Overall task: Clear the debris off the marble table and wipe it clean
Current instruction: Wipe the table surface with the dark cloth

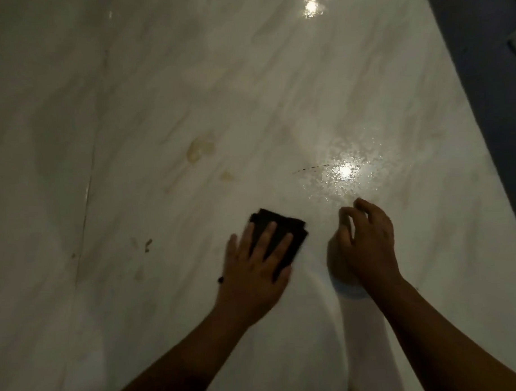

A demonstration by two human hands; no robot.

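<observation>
Wiping stage under way; stains outstanding on the marble.

The marble table [276, 92] fills the view, its right edge running diagonally against a dark floor. A wet, beaded patch [343, 172] glares under a reflected light just beyond the right hand. Yellowish stains [199, 149] lie further out, left of the patch, and small brown specks [148, 245] sit well to the left of the hands. The left hand [253, 265] presses flat, fingers spread and extended, on a folded dark cloth [281, 232] which rests on the marble. The right hand [366, 244] hovers close over the surface, fingers loosely curled; whether it pinches any debris cannot be told. Judgement: loose debris appears largely cleared. The next move calls for pushing the cloth forward through the wet patch, then left across the stains and specks, with steady downward pressure.
</observation>
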